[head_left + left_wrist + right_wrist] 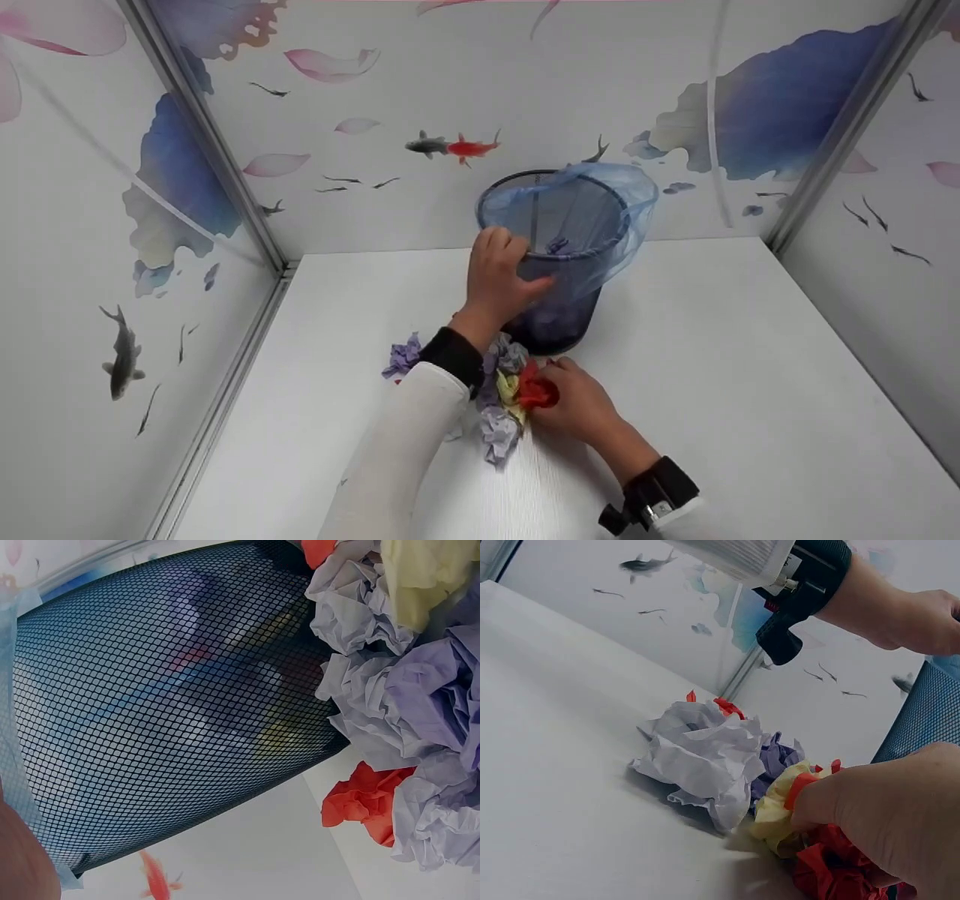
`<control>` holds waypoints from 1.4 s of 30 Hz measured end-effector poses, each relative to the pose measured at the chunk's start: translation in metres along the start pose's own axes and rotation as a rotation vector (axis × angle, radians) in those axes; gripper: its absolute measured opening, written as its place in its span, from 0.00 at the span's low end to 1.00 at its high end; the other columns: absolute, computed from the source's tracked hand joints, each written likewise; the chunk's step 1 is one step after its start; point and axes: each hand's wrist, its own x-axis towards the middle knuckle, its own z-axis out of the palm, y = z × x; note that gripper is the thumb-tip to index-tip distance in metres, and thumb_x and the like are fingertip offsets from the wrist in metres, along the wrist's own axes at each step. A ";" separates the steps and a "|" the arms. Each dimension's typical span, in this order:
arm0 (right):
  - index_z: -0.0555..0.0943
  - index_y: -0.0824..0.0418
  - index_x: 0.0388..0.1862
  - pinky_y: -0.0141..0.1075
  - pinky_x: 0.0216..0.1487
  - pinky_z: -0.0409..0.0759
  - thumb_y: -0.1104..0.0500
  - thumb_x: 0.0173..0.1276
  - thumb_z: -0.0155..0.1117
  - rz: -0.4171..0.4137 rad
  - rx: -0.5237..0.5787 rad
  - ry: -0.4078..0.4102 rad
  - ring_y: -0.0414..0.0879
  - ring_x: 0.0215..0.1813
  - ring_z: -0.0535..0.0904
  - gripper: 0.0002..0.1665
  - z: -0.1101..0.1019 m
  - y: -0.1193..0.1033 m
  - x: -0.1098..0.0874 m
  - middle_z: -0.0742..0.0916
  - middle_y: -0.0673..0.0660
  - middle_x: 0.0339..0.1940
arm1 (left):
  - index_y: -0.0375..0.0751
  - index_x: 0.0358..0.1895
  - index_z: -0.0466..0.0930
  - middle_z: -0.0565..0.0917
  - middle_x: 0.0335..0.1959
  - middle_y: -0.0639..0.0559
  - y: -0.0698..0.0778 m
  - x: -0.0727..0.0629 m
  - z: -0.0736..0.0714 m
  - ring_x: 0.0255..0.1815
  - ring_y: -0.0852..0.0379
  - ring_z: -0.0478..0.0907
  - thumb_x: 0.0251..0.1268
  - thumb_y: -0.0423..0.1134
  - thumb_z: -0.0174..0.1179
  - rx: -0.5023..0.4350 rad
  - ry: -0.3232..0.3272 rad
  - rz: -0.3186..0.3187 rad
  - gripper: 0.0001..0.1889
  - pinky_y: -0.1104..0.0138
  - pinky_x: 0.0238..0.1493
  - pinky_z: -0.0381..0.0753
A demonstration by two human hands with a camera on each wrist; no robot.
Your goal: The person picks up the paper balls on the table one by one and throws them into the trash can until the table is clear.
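Observation:
A dark mesh wastebasket (577,319) stands at the back of the white table, lined with a thin blue plastic bag (637,206) folded over its rim. My left hand (495,281) grips the near left side of that rim. Crumpled paper shows dimly through the mesh (135,690). In front of the basket, my right hand (581,401) pinches a crumpled red paper ball (536,386) among other balls. A yellow paper ball (776,821) touches it, and a pale one (705,754) lies beside them. Part of the pile is hidden under my left forearm.
A purple paper ball (403,356) lies left of my left wrist. A grey one (512,352) sits close to the basket's base, with another red ball (367,799) nearby. Printed panels (337,195) wall in the table (712,375) at the back and both sides.

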 end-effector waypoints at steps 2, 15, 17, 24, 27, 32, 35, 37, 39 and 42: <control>0.85 0.47 0.46 0.40 0.44 0.76 0.50 0.51 0.79 0.006 0.007 0.000 0.43 0.39 0.75 0.22 0.001 0.001 -0.001 0.79 0.47 0.41 | 0.44 0.36 0.74 0.66 0.35 0.49 0.000 0.000 0.000 0.45 0.50 0.65 0.49 0.68 0.74 -0.001 0.002 0.000 0.32 0.58 0.50 0.64; 0.81 0.47 0.36 0.37 0.36 0.71 0.56 0.49 0.77 -0.020 0.040 0.000 0.42 0.35 0.70 0.16 -0.001 0.003 0.000 0.76 0.47 0.36 | 0.43 0.37 0.75 0.66 0.34 0.48 -0.001 0.000 0.001 0.45 0.49 0.65 0.50 0.68 0.72 -0.017 0.002 0.004 0.31 0.57 0.52 0.65; 0.80 0.48 0.35 0.37 0.36 0.71 0.56 0.49 0.77 -0.018 0.049 -0.005 0.42 0.35 0.71 0.16 -0.001 0.004 0.000 0.75 0.47 0.38 | 0.43 0.37 0.75 0.66 0.34 0.48 -0.001 0.000 0.000 0.45 0.49 0.65 0.50 0.68 0.72 -0.015 0.003 0.004 0.32 0.58 0.52 0.65; 0.79 0.47 0.32 0.39 0.45 0.79 0.59 0.46 0.74 -0.046 0.058 -0.001 0.45 0.47 0.80 0.15 0.000 0.008 0.002 0.81 0.50 0.61 | 0.44 0.37 0.75 0.67 0.34 0.48 -0.001 0.000 0.000 0.46 0.49 0.66 0.51 0.70 0.70 -0.009 -0.004 0.002 0.32 0.58 0.51 0.65; 0.79 0.47 0.32 0.39 0.46 0.79 0.59 0.47 0.74 -0.065 0.063 -0.007 0.45 0.48 0.81 0.14 0.000 0.009 0.003 0.82 0.50 0.61 | 0.44 0.38 0.75 0.68 0.35 0.48 -0.001 0.000 0.000 0.46 0.50 0.67 0.50 0.71 0.70 -0.007 -0.002 0.004 0.33 0.58 0.51 0.66; 0.79 0.46 0.29 0.35 0.37 0.73 0.57 0.50 0.75 -0.074 0.072 -0.035 0.41 0.37 0.75 0.13 -0.002 0.010 0.003 0.81 0.44 0.38 | 0.44 0.38 0.75 0.69 0.35 0.48 -0.001 0.000 0.001 0.46 0.50 0.67 0.51 0.72 0.69 -0.008 -0.001 0.008 0.33 0.58 0.52 0.66; 0.78 0.44 0.29 0.35 0.34 0.70 0.56 0.51 0.76 -0.055 0.051 -0.045 0.41 0.32 0.72 0.13 -0.003 0.010 0.004 0.78 0.43 0.29 | 0.44 0.38 0.75 0.68 0.35 0.48 -0.001 -0.001 0.001 0.46 0.50 0.66 0.51 0.71 0.70 -0.008 0.001 0.013 0.33 0.58 0.52 0.65; 0.77 0.46 0.28 0.36 0.33 0.69 0.57 0.52 0.76 -0.042 0.048 -0.051 0.42 0.30 0.71 0.14 -0.004 0.009 0.004 0.76 0.44 0.26 | 0.44 0.37 0.74 0.66 0.34 0.48 -0.001 -0.001 0.001 0.45 0.50 0.65 0.51 0.69 0.71 -0.006 0.000 0.011 0.32 0.57 0.51 0.64; 0.76 0.47 0.28 0.37 0.33 0.68 0.57 0.52 0.75 -0.027 0.042 -0.055 0.43 0.30 0.70 0.14 -0.006 0.008 0.004 0.76 0.45 0.25 | 0.44 0.36 0.73 0.65 0.34 0.48 -0.001 -0.001 0.000 0.44 0.50 0.64 0.51 0.68 0.72 -0.001 -0.002 0.007 0.31 0.57 0.51 0.64; 0.75 0.48 0.29 0.38 0.34 0.67 0.59 0.52 0.75 -0.020 0.045 -0.053 0.44 0.30 0.70 0.14 -0.008 0.007 0.004 0.75 0.45 0.25 | 0.44 0.36 0.73 0.63 0.34 0.49 0.000 -0.001 -0.001 0.44 0.50 0.62 0.51 0.66 0.74 0.001 -0.004 -0.002 0.30 0.57 0.51 0.62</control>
